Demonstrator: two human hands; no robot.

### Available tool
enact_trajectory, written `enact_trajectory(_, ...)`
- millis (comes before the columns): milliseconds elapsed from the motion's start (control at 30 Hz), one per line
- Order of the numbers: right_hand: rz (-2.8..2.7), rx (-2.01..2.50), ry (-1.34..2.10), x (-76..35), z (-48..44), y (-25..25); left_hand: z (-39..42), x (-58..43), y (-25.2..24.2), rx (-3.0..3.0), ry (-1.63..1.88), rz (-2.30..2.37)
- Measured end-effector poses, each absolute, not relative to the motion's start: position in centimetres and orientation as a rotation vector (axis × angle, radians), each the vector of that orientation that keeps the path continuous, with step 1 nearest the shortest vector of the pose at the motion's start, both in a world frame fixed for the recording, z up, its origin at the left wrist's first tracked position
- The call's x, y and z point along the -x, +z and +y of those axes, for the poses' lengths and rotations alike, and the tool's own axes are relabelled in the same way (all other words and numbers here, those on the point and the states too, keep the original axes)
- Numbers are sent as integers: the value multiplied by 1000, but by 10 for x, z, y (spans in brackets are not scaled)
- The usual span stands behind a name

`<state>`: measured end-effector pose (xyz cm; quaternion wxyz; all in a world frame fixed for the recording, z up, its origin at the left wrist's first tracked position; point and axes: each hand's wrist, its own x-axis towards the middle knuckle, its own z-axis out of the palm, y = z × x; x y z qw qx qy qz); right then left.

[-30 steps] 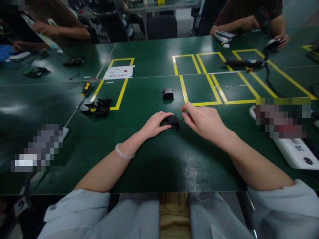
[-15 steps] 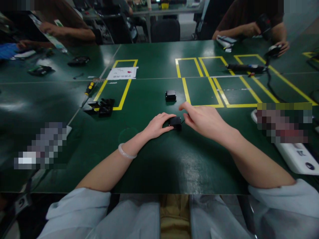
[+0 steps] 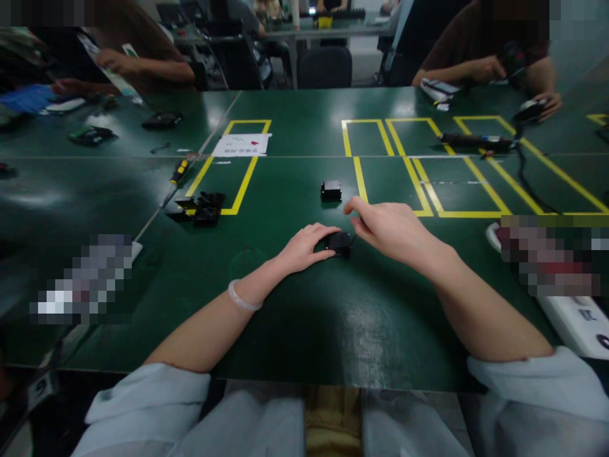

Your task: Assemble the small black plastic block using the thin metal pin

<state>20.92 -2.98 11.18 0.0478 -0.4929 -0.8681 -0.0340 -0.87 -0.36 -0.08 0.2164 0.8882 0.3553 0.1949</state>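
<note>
While my left hand holds the small black box by its left end, I think the best way to do this part is to go slow and soft. The box sits on the green table, in front of me, between my two hands. I should press on it just enough that it does not slide, and leave its right end free, because a thin dark piece is there, between the box and my right hand. That piece looks like it could bend, so I would use little, gentle moves and not tug hard. As for my grip, my left thumb is at the near side of the box and a finger is at the far side, so the gap is narrow, only as wide as the box. My right hand is bent, with the pointer finger curled above the thumb. The thin piece comes up close to those fingers, but I can't tell if they pinch it, or if it is a wire or a tool. A second black box sits a bit farther away, and no hand is on it.
</note>
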Motion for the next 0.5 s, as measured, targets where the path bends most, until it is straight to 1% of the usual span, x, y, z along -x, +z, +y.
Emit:
enact_trajectory(167,-2631,1464,-48,-210,-35,112,-3,10,-1,-2457,536,974)
enact_trajectory(367,-2663,1519,-183,-210,-36,109,-4,10,-1,-2441,535,984)
enact_trajectory(500,-2643,1480,-121,-213,-38,109,-4,10,-1,-2432,539,979)
